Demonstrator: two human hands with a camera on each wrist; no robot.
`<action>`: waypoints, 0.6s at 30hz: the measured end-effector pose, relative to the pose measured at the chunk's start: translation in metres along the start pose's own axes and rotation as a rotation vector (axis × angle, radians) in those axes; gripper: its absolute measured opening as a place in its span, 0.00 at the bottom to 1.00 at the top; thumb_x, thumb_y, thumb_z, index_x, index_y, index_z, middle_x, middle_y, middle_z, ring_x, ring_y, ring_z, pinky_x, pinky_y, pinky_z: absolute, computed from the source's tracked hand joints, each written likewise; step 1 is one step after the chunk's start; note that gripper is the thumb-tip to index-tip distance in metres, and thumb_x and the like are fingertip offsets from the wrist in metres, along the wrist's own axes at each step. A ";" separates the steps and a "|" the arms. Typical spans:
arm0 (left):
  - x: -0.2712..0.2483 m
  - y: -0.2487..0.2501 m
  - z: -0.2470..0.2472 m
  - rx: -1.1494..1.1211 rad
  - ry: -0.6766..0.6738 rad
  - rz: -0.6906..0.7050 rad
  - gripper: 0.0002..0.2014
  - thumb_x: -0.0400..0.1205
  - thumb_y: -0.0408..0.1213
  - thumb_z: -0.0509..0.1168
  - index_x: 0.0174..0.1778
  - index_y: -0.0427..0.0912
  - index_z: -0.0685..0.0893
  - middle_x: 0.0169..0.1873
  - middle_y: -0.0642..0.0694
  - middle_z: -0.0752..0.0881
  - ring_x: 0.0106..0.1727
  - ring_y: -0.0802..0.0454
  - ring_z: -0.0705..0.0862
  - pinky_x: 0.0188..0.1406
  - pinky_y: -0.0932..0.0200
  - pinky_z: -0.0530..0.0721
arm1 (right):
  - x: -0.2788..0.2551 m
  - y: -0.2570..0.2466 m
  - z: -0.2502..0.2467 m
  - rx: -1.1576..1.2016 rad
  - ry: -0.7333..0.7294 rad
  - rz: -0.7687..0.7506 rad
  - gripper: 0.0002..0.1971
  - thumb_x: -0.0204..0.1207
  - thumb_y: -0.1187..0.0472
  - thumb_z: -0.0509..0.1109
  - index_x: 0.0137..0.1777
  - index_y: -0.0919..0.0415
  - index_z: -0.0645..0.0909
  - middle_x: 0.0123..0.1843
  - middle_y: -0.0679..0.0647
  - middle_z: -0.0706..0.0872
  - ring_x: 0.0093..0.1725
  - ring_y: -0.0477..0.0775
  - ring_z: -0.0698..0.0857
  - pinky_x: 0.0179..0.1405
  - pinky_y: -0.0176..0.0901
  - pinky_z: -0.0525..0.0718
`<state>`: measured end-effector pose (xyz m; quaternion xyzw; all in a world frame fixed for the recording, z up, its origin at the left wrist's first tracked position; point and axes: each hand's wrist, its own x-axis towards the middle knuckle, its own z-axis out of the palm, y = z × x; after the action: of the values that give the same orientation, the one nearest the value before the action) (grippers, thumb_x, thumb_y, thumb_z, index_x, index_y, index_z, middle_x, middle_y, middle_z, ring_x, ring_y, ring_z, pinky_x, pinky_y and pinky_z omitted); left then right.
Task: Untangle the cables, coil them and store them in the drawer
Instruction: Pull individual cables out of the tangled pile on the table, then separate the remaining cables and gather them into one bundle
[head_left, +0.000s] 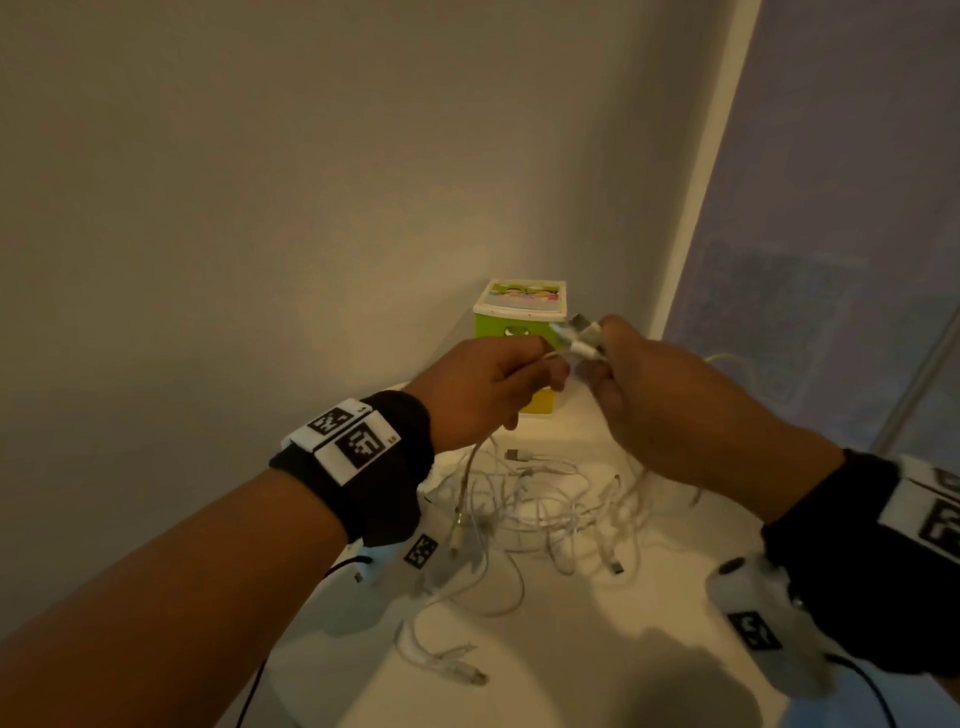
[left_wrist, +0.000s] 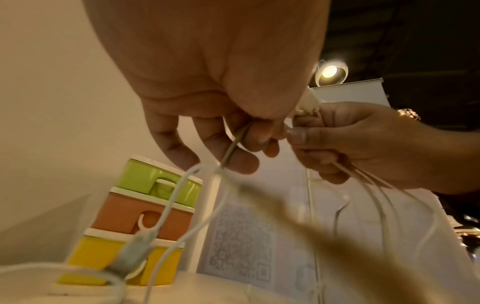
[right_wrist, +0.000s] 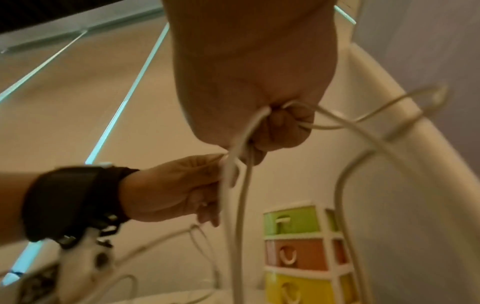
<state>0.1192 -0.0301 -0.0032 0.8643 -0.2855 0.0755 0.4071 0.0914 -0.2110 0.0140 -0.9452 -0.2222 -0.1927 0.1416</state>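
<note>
A tangle of white cables (head_left: 530, 499) lies on the white table (head_left: 582, 649), with strands rising to both hands. My left hand (head_left: 488, 384) pinches one cable (left_wrist: 231, 148) between thumb and curled fingers. Close beside it, my right hand (head_left: 660, 395) grips a bunch of cables (right_wrist: 244, 144) in its fist, and their plug ends (head_left: 579, 335) stick out above the thumb. Both hands are raised above the tangle, in front of a small drawer unit (head_left: 519, 332) with green, orange and yellow drawers (right_wrist: 296, 255), all closed.
The drawer unit stands in the corner against the beige wall (head_left: 260, 208). A panel with a QR pattern (left_wrist: 241, 242) rises at the right. One loose cable with plugs (head_left: 447, 660) lies near the table's front.
</note>
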 end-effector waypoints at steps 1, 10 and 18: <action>0.000 -0.002 -0.001 -0.004 -0.005 0.001 0.13 0.88 0.41 0.57 0.41 0.46 0.82 0.30 0.51 0.78 0.30 0.56 0.78 0.30 0.67 0.80 | 0.001 0.005 -0.005 -0.019 0.054 0.013 0.05 0.85 0.52 0.53 0.49 0.52 0.64 0.30 0.51 0.76 0.27 0.52 0.76 0.25 0.47 0.72; 0.002 -0.014 -0.001 0.037 -0.070 -0.039 0.17 0.88 0.48 0.54 0.45 0.40 0.81 0.29 0.57 0.74 0.27 0.66 0.74 0.29 0.77 0.73 | -0.007 0.051 -0.057 -0.121 0.366 0.259 0.09 0.85 0.57 0.53 0.46 0.62 0.63 0.26 0.54 0.70 0.24 0.54 0.70 0.21 0.43 0.61; 0.022 -0.013 0.006 0.603 -0.393 -0.411 0.21 0.84 0.59 0.55 0.62 0.47 0.77 0.48 0.47 0.85 0.41 0.47 0.86 0.48 0.55 0.83 | -0.026 0.080 -0.036 -0.314 0.228 0.209 0.09 0.80 0.67 0.64 0.41 0.64 0.67 0.22 0.54 0.70 0.17 0.51 0.64 0.17 0.37 0.61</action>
<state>0.1437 -0.0372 -0.0074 0.9818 -0.1445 -0.0937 0.0800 0.0969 -0.3020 0.0199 -0.9457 -0.0728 -0.3147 0.0359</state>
